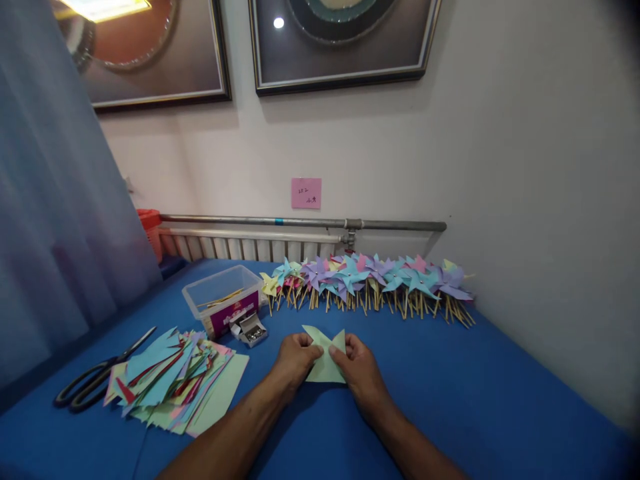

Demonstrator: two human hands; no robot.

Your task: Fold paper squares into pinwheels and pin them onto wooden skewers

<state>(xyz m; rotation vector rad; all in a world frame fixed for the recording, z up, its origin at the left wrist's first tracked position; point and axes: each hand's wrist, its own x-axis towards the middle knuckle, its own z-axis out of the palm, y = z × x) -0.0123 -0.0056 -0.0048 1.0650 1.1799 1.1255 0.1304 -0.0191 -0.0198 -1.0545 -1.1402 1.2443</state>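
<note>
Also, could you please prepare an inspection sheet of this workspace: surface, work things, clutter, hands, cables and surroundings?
Surface: blue-covered table.
Work things: green paper with two points at its top; pinwheels on sticks, massed at the back; tub with sticks inside; small open box of metal bits.
Clutter: uneven pile of coloured paper; scissors beside it.
Hands: left hand and right hand pinch opposite sides of the green paper.
Cables: nothing seen.
Surroundings: curtain at left; pipe, pink note and two framed pictures along the wall.
</note>
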